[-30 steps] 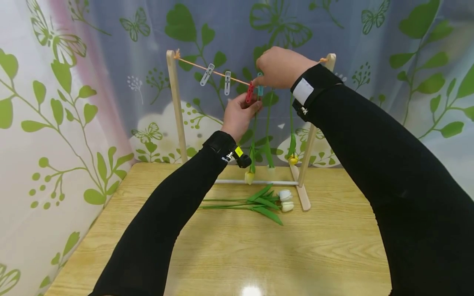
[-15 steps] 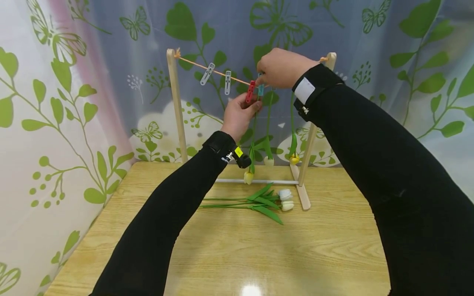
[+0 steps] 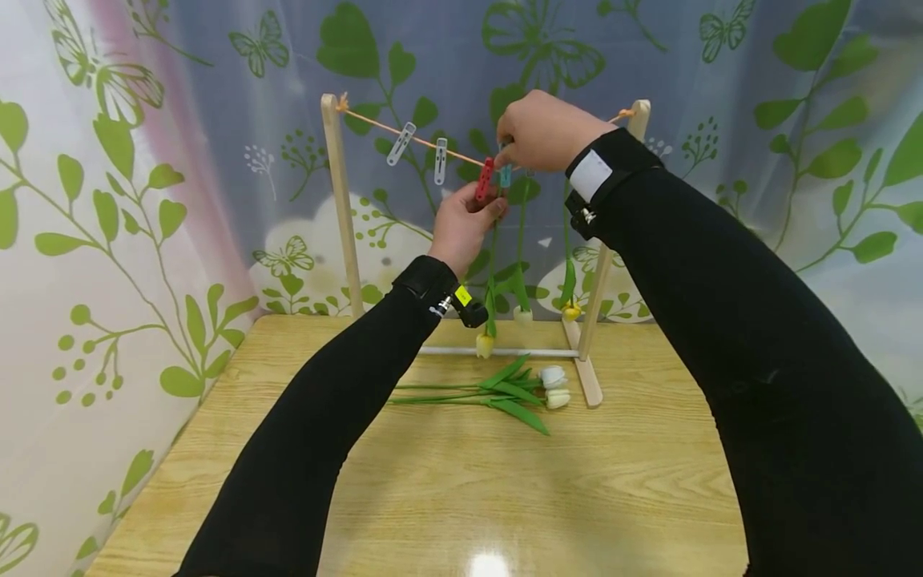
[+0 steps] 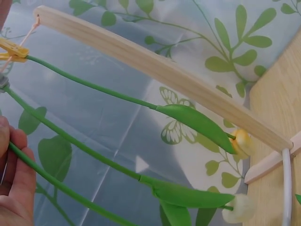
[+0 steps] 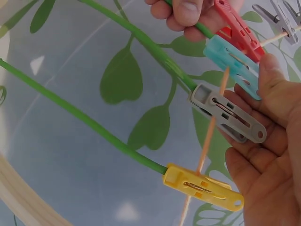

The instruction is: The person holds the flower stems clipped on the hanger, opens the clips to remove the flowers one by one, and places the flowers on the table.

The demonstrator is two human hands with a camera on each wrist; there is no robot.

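My left hand (image 3: 461, 224) pinches the green stem (image 4: 61, 181) of an upside-down tulip whose pale yellow bloom (image 3: 485, 345) hangs near the white bar. At the top of that stem is a teal clothespin (image 5: 233, 66) on the orange cord. My right hand (image 3: 541, 132) pinches the handle end of this clothespin; the right wrist view shows the thumb on it. Just left of it, a red clothespin (image 3: 485, 180) sits close to my left fingers. A grey clothespin (image 5: 225, 113) and a yellow clothespin (image 5: 202, 187) hold two more stems on the cord.
The wooden frame (image 3: 339, 200) carries the cord. Two pale clothespins, one tilted (image 3: 401, 144) and one upright (image 3: 441, 161), hang left of my hands. Several tulips, including a white bloom (image 3: 553, 377), lie on the table (image 3: 519, 489). A patterned curtain (image 3: 216, 160) hangs behind.
The hanging white tulip has risen slightly since one second ago. My right fingers have shifted a little on the teal clothespin; my left hand stays nearly still.
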